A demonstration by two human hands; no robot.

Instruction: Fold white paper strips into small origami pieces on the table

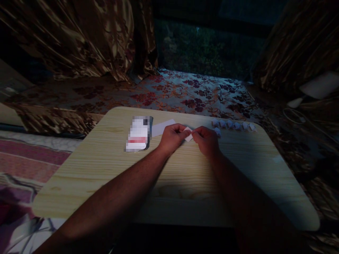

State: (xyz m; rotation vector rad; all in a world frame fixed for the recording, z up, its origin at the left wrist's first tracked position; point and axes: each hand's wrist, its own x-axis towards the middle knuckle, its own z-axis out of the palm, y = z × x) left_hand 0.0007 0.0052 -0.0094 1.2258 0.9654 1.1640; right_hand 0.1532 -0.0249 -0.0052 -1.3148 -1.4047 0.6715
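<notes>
Between my two hands, over the far half of the wooden table (106,169), is a small piece of white folded paper (188,135). The fingers of my left hand (172,137) pinch its left side. On its right edge, the thumb and fingers of my right hand (206,139) are closed. A flat strip of white paper (162,128) lies partly behind my left hand. Several small folded paper pieces (230,124) sit in a row at the far right, and one more (217,132) is just beside my right hand, partly hidden by it.
A blurred-out white and red packet or pad (138,134) lies left of the paper strip. Behind the table is a ledge with a floral cloth (196,88), below a window between brown curtains (106,38). A lamp-like white object (320,86) stands at right.
</notes>
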